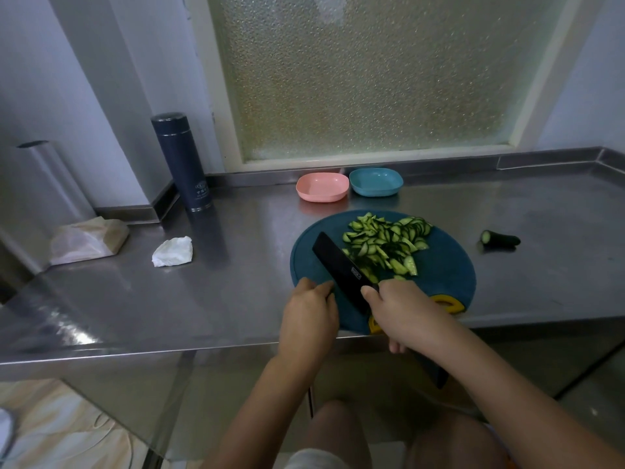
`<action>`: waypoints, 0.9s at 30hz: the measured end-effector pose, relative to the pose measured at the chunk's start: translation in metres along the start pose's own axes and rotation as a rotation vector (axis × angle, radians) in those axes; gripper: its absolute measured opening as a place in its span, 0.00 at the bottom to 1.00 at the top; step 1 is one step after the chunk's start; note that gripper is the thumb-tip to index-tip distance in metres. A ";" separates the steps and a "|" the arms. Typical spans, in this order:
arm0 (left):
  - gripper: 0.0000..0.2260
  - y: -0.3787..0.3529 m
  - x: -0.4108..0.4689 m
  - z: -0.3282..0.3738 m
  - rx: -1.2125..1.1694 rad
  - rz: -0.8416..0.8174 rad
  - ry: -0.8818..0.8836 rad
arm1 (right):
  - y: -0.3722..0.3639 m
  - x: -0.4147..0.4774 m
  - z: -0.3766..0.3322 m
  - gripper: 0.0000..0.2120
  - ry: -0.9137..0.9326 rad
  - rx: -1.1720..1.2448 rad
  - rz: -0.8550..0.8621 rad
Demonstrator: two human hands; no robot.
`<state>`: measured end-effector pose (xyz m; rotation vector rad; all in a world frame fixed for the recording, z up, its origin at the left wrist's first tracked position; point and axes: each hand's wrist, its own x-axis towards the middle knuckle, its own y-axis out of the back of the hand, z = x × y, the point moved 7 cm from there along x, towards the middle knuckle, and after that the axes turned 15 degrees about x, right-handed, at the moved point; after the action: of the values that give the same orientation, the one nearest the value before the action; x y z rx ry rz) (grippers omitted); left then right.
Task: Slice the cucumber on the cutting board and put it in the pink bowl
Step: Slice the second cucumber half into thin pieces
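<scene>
A pile of cucumber slices [385, 243] lies on the round dark teal cutting board [443, 265]. My right hand [402, 316] grips the handle of a black knife [341, 265], whose blade lies against the left side of the pile. My left hand [309, 316] rests on the board's left edge with its fingers curled, close to the blade; whether it grips the board I cannot tell. The empty pink bowl [322, 187] stands behind the board. A leftover cucumber end [500, 238] lies on the counter to the right of the board.
A blue bowl [376, 182] sits right of the pink one. A dark flask [182, 162], a crumpled tissue [172, 251], a plastic bag [88, 240] and a foil roll [50, 181] are at the left of the steel counter [169, 299]. The board overhangs the counter's front edge.
</scene>
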<state>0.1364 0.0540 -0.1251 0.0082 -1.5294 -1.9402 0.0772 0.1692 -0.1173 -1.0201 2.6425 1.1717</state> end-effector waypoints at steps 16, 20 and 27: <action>0.09 -0.004 0.028 -0.007 -0.221 -0.015 0.252 | 0.008 0.013 0.006 0.26 0.001 0.026 0.022; 0.07 -0.006 0.027 -0.010 -0.184 -0.045 0.251 | 0.005 0.014 0.000 0.26 -0.003 -0.017 0.006; 0.08 -0.010 0.026 -0.023 -0.276 -0.102 0.216 | 0.005 0.021 -0.011 0.21 0.105 -0.097 0.021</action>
<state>0.1203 0.0221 -0.1315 0.1742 -1.1332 -2.1400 0.0596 0.1527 -0.1131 -1.1017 2.7058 1.2963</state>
